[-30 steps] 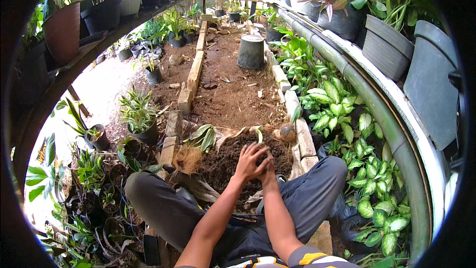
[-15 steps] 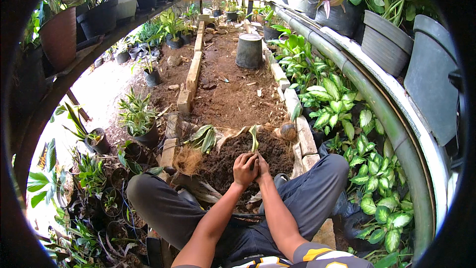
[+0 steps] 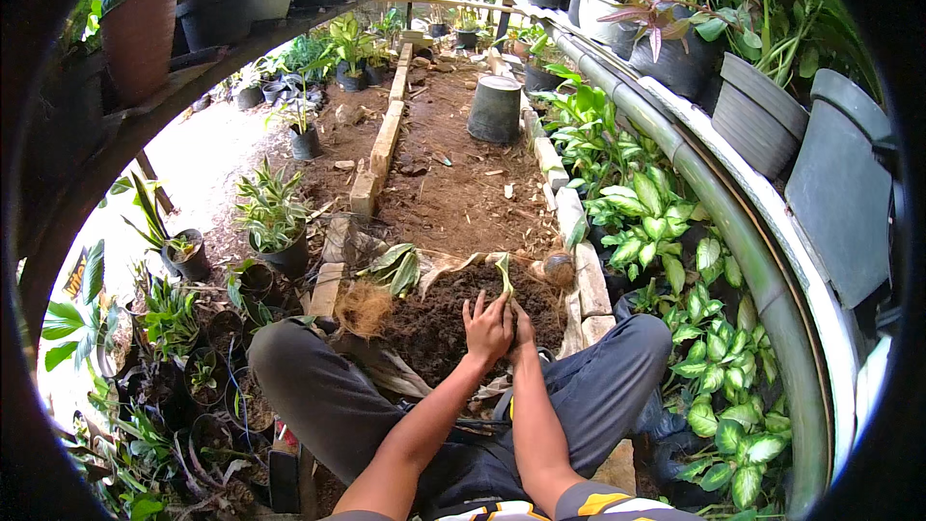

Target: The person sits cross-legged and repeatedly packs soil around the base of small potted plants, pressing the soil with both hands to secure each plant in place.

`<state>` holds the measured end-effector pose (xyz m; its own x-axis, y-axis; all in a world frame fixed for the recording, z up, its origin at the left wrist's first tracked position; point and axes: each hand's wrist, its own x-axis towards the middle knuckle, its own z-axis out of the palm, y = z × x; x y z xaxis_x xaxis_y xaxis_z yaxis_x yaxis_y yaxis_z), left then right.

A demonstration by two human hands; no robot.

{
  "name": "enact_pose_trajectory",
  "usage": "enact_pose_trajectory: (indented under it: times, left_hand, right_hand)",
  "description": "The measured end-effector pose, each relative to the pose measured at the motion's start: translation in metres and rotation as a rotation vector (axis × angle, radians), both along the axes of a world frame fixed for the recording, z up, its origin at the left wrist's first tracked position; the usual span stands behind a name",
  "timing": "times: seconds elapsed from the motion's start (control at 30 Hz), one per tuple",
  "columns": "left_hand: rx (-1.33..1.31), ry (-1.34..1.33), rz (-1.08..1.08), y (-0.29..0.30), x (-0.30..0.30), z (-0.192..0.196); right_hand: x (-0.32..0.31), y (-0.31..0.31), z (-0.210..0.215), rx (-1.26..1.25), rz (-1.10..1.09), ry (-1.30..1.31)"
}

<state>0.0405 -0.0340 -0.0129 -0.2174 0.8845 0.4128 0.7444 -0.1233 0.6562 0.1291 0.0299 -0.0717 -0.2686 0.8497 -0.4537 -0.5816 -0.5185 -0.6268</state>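
Both hands meet over a mound of dark soil (image 3: 439,314) heaped on a pale cloth sheet (image 3: 400,371). A leafy plant cutting (image 3: 505,273) stands up from between them, its green leaf tip pointing away from me. My right hand (image 3: 523,331) is closed around its lower end, largely behind my left hand. My left hand (image 3: 489,330) lies against it with fingers spread, the index finger close to the stem. The cutting's base is hidden by my fingers. More cut leaves (image 3: 397,268) lie at the soil's far left, beside a tuft of brown fibre (image 3: 364,309).
A brown round husk (image 3: 558,269) sits right of the soil. Ahead, a brick-edged dirt bed (image 3: 453,193) holds an upturned black pot (image 3: 495,108). Potted plants (image 3: 280,217) crowd the left; variegated plants (image 3: 651,207) and a bamboo rail (image 3: 719,203) line the right.
My left hand's fingers have spread from a closed curl. Both hands have shifted slightly right and down, and the cutting's tip now leans a little differently. The whole view has tilted slightly.
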Motion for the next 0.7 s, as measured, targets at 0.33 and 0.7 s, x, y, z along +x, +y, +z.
enact_pose_trajectory:
  times: [0.33,0.7]
  left_hand:
    - [-0.165,-0.209,-0.104,0.009,-0.001,-0.003]
    - [-0.643,-1.098,-0.077,0.037,-0.041,-0.015]
  right_hand:
    - [0.02,0.011,-0.035,0.018,-0.089,-0.262]
    - [-0.016,-0.016,0.031,0.37,-0.084,-0.676]
